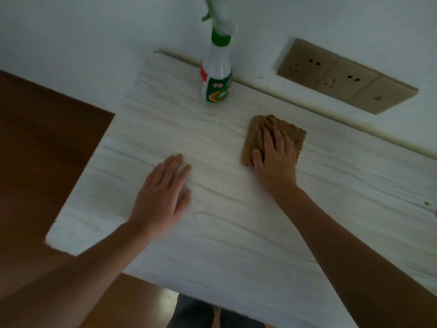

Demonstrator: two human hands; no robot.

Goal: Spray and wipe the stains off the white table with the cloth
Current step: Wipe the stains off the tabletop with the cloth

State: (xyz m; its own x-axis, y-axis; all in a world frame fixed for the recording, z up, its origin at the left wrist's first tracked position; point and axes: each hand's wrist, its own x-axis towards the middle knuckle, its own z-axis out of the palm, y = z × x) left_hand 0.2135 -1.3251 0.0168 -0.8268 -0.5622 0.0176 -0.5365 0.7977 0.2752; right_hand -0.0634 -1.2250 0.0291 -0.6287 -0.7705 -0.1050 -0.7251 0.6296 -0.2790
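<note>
The white table [224, 233] has a faint grey wood-grain pattern and fills the middle of the view. A folded brown cloth [257, 131] lies on it toward the back right. My right hand [275, 155] presses flat on the cloth, fingers spread over it. My left hand [163, 195] rests flat on the bare tabletop to the left, holding nothing. A white spray bottle [216, 72] with a green label and green-and-white trigger head stands upright at the table's far edge by the wall, apart from both hands. A small brown spot [427, 203] shows near the right edge.
A white wall [94, 31] runs along the table's far side, with a row of three beige socket plates [345, 76] at the right. Brown wooden floor [42, 143] lies left of and below the table. My trouser legs [196, 313] show at the table's near edge.
</note>
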